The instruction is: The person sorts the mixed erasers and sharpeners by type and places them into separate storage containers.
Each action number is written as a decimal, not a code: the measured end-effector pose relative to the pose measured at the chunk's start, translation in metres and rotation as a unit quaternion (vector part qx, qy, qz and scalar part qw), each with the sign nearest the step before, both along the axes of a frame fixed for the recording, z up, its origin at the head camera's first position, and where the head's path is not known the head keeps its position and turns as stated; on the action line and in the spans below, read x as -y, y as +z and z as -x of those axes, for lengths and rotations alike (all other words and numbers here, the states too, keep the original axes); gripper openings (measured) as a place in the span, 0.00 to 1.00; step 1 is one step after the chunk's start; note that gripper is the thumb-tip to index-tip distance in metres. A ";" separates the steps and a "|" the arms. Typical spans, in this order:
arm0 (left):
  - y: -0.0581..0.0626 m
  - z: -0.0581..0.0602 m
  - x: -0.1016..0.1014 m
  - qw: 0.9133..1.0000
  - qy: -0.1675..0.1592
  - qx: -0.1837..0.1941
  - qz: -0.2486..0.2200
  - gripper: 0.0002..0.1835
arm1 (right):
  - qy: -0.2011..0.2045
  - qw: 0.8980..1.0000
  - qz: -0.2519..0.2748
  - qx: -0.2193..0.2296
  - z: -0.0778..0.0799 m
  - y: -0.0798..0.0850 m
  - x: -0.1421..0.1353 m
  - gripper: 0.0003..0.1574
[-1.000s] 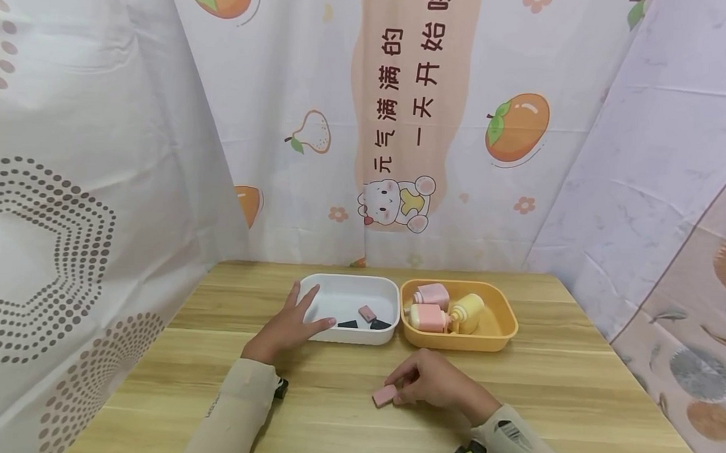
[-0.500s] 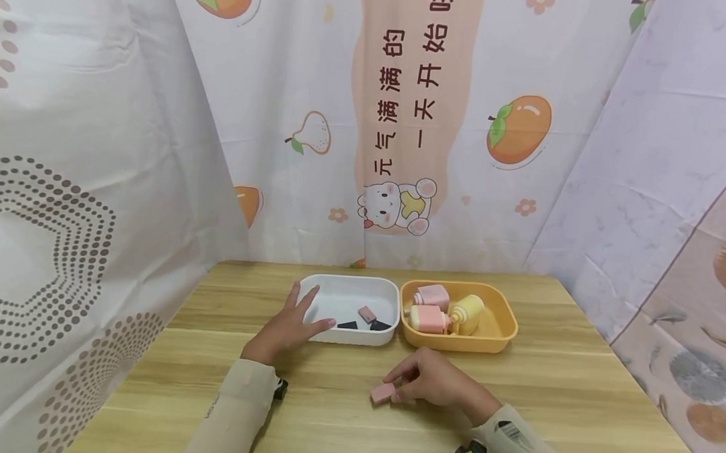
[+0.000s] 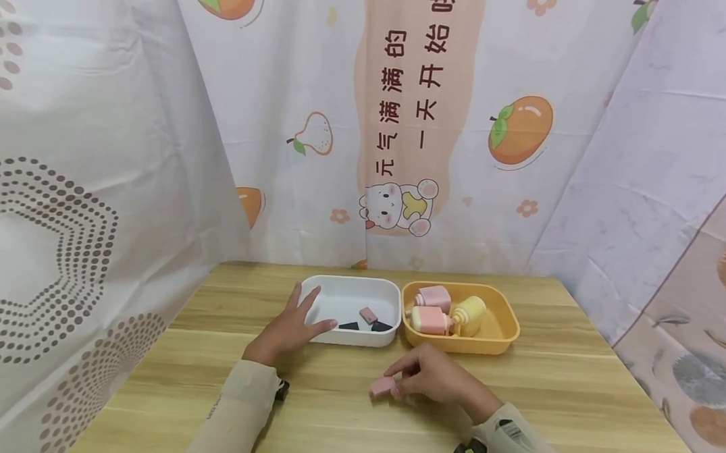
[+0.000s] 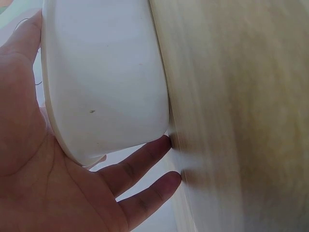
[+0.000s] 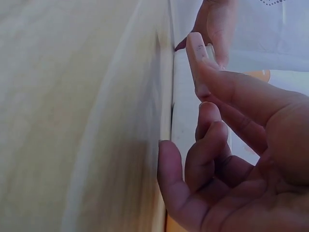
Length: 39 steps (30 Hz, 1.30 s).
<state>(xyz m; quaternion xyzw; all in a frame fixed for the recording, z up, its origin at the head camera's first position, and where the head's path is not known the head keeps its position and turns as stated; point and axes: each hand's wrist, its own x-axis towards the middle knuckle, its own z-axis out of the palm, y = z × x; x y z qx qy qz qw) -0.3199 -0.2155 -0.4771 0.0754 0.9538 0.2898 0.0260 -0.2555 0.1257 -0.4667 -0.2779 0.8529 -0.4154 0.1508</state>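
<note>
A small pink eraser (image 3: 383,387) is pinched between thumb and fingers of my right hand (image 3: 438,378), low over the wooden table. In the right wrist view the eraser (image 5: 195,63) shows a dark smudge, and the other fingers are bent below it. My left hand (image 3: 289,328), fingers spread and fairly straight, lies against the left front corner of a white tray (image 3: 351,281). In the left wrist view the tray's wall (image 4: 106,82) lies beside the palm. Inside the tray are another pink eraser (image 3: 368,314) and black pieces (image 3: 381,327), their kind unclear.
A yellow tray (image 3: 507,327) stands right beside the white one. It bears two pink bottles (image 3: 430,320) and a yellow bottle (image 3: 470,313). Printed curtains (image 3: 272,67) enclose the wooden table (image 3: 330,428) at the back and sides.
My right hand has shifted very slightly, and the eraser in it has tilted a little. The left hand stays at the white tray's corner.
</note>
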 end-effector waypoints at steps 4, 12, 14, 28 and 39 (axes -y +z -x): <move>-0.001 0.001 0.000 1.000 0.001 -0.001 0.001 0.56 | -0.003 1.000 -0.006 -0.014 0.002 0.003 0.001 0.13; -0.001 0.001 0.000 1.000 0.001 0.003 0.001 0.56 | -0.012 1.000 -0.013 -0.009 0.004 0.008 0.003 0.13; 0.000 0.001 0.000 1.000 0.001 0.003 0.001 0.56 | -0.015 1.000 -0.014 -0.011 0.005 0.010 0.004 0.13; 0.002 -0.001 -0.001 1.000 0.005 0.001 0.006 0.56 | -0.027 0.999 -0.018 -0.042 0.013 0.022 0.007 0.14; 0.003 -0.001 -0.001 1.000 0.005 0.001 0.006 0.56 | -0.050 0.997 -0.019 -0.053 0.019 0.032 0.010 0.14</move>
